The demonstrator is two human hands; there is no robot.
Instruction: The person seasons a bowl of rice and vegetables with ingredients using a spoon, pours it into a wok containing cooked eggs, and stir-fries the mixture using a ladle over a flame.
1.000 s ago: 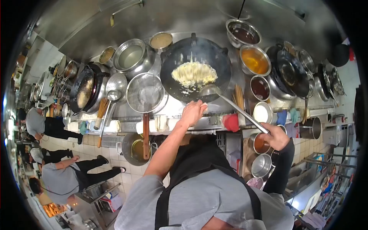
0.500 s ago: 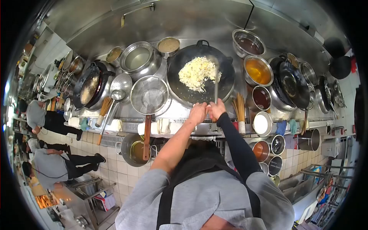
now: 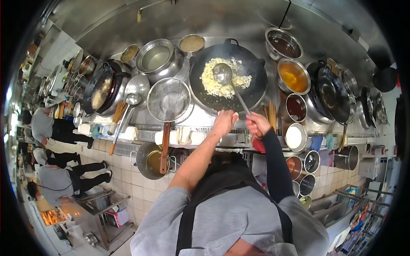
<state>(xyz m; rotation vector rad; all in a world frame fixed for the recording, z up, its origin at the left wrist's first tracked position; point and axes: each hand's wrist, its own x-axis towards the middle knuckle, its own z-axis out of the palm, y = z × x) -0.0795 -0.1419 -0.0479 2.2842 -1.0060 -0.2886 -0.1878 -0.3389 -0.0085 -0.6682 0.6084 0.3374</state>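
A black wok (image 3: 252, 64) stands on the steel range, holding a loose mound of white and yellow food (image 3: 215, 85), probably egg and rice. My right hand (image 3: 259, 124) is closed round the handle of a metal ladle (image 3: 222, 74), whose bowl rests on the food. At the wok's near rim, my left hand (image 3: 225, 122) is closed on a pale cloth (image 3: 235, 116), of which only a little shows. The two hands are close together, the left one nearer the rim.
Left of the wok are a round strainer (image 3: 168, 100), a steel pot (image 3: 156, 57) and another wok (image 3: 101, 89). Bowls of amber liquid (image 3: 294, 76), dark sauce (image 3: 296, 107) and white contents (image 3: 296, 137) stand right. Co-workers (image 3: 55, 181) stand far left.
My right hand came in from the far right beside my left hand. The ladle moved from the wok's near right side onto the food. The airborne food has landed in the wok.
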